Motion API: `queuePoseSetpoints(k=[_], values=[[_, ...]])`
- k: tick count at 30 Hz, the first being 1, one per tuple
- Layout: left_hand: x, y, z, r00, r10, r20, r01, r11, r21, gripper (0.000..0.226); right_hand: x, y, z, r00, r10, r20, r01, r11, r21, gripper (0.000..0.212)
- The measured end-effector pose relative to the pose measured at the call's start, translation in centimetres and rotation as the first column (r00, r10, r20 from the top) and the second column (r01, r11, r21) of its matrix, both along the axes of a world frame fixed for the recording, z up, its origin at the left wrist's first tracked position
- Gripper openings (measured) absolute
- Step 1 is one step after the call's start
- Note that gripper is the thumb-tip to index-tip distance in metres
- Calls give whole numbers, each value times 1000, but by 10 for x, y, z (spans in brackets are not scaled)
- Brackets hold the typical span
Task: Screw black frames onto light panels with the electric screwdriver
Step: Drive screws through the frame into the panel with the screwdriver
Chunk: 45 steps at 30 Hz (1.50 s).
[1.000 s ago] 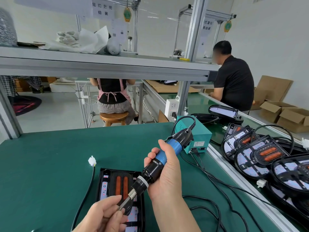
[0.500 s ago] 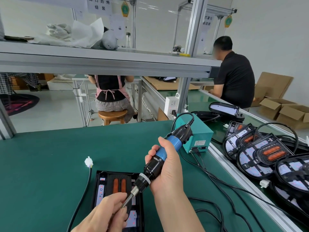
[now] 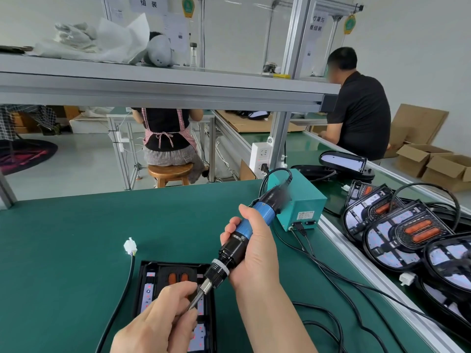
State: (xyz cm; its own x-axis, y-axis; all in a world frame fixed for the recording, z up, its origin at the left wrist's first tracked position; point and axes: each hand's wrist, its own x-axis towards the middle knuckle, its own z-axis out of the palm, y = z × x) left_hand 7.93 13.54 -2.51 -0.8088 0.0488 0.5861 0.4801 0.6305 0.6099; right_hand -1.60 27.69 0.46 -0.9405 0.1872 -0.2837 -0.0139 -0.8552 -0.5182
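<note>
At the green bench (image 3: 63, 238) | right hand (image 3: 257, 256) wrapped round the tilted electric screwdriver (image 3: 230, 253) | left hand (image 3: 163, 324) pinching its bit (image 3: 197, 299) | both above a black-framed light panel (image 3: 151, 284)

Far centre: wooden stool (image 3: 170, 171) beneath a seated person (image 3: 165, 128). Far right: second seated person (image 3: 362, 115), open cardboard boxes (image 3: 446, 170).

Panel (image 3: 175, 264) on counter (image 3: 63, 250), near centre. Connector (image 3: 130, 246) just far-left of panel. Screwdriver (image 3: 237, 248) above panel, tilted, bit toward near left. Power box (image 3: 300, 200) on counter, far right. Panel stack (image 3: 397, 233) on belt (image 3: 300, 149), right of counter. Shelf (image 3: 153, 82) overhead, far.
</note>
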Motion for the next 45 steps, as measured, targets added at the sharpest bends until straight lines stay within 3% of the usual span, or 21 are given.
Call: queuePoseSetpoints(k=[4, 8, 11, 15, 18, 20, 22, 24, 26, 32, 34, 38, 42, 45], values=[[-10, 3, -6, 995, -21, -98, 17, 999, -43, 26, 1, -2, -3, 1000, 19, 15, -19, 1000, -17, 32], [-12, 5, -2, 998, -55, 14, 55, 998, -27, 40, 1, -4, -4, 999, 40, 25, -39, 999, -36, 34], [-13, 9, -1, 1000, -30, -4, 30, 1000, 8, 33, 1, -5, -4, 999, 35, 23, -34, 999, -36, 34], [-16, 6, 1, 988, 127, -85, -117, 987, 113, 23, 1, -5, -3, 999, 41, 20, -41, 998, -38, 34], [-27, -14, 3, 935, 342, -98, -341, 940, 28, 39, 2, -4, -3, 999, 41, 18, -41, 999, -15, 32], [-36, -28, -3, 877, 480, -21, -481, 875, -52, 44, 3, -3, -3, 999, 40, 21, -40, 999, -9, 32], [-40, -36, -9, 837, 525, 154, -520, 851, -76, 47, 3, -1, -2, 999, 38, 23, -37, 999, -18, 32], [-39, -41, -9, 824, 444, 353, -456, 888, -53, 67, 3, 0, 0, 999, 38, 17, -38, 999, -21, 32], [-39, -43, -8, 821, 310, 480, -348, 937, -9, 73, 3, 1, 3, 999, 40, 13, -40, 999, -19, 32], [-41, -46, -15, 727, -72, 683, -156, 951, 267, 79, 4, 3, 9, 999, 42, -1, -42, 999, -9, 28], [-40, -50, -17, 708, -143, 691, -186, 907, 378, 73, 4, 4, 9, 999, 42, -4, -42, 999, -5, 28], [-35, -48, -26, 752, -112, 650, -242, 870, 429, 66, 5, 5, 8, 999, 46, -4, -46, 999, 13, 30], [-35, -44, -29, 792, -151, 592, -168, 877, 449, 75, -1, 4, 13, 998, 56, -24, -55, 998, 28, 28], [-37, -45, -32, 808, -203, 553, -94, 882, 461, 66, -9, 4, 20, 997, 41, -68, -36, 996, 78, 27]])
